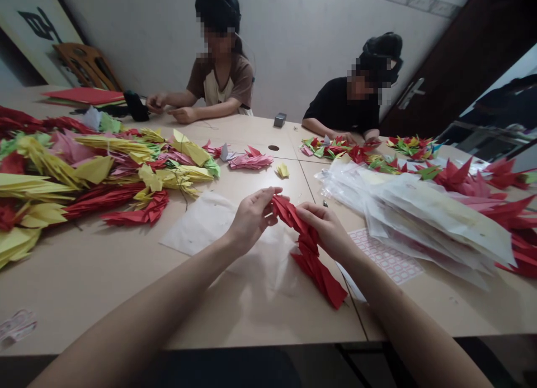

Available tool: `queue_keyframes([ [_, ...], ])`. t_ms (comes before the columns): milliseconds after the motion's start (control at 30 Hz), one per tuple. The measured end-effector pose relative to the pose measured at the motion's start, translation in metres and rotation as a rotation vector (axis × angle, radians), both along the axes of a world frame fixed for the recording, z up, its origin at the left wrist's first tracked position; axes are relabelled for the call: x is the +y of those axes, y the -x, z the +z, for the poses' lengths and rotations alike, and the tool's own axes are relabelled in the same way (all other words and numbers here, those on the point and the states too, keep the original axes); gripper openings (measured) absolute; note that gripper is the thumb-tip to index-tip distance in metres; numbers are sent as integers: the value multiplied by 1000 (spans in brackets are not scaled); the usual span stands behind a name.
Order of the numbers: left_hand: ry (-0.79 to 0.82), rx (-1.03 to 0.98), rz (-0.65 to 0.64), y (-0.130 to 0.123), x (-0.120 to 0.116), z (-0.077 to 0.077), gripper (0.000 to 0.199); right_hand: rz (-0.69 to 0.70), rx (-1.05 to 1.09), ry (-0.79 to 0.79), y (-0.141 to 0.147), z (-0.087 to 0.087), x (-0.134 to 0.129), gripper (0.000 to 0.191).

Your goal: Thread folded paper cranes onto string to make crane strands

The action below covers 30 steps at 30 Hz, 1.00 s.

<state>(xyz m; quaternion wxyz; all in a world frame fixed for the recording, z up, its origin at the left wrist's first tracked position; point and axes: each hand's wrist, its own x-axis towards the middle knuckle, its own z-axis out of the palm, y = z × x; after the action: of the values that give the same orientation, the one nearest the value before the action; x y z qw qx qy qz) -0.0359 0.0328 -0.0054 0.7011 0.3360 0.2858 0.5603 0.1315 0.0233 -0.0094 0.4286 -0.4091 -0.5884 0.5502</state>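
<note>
Many folded-paper strands (84,175), yellow and red, heaped well left of the left hand (251,220); one red strand (319,279) in work, pinched between that hand and the curled right hand (325,228), trailing below them over the tabletop (84,281); clear plastic sleeves (419,220) just beyond the right hand.

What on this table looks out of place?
A small folded yellow paper lies alone on the table, apart from the yellow piles and just beyond the held red folded strand, so it looks stray.
</note>
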Motion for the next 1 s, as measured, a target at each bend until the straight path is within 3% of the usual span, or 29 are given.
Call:
queue_keyframes([
  [167,55,-129,27,4,6,6,9,37,37,153,0,2,-1,36],
  [300,52,-141,61,7,8,7,2,15,24,162,0,4,-1,36],
  [467,29,-160,100,8,9,3,5,-13,7,77,-2,2,1,35],
  [567,-18,-143,73,6,7,1,17,-29,-1,43,-2,1,1,33],
  [767,-165,181,-79,1,-4,-4,39,-78,-27,-29,-3,1,2,30],
  [1000,-248,263,-69,-1,-6,-5,30,-27,14,21,-3,1,3,31],
])
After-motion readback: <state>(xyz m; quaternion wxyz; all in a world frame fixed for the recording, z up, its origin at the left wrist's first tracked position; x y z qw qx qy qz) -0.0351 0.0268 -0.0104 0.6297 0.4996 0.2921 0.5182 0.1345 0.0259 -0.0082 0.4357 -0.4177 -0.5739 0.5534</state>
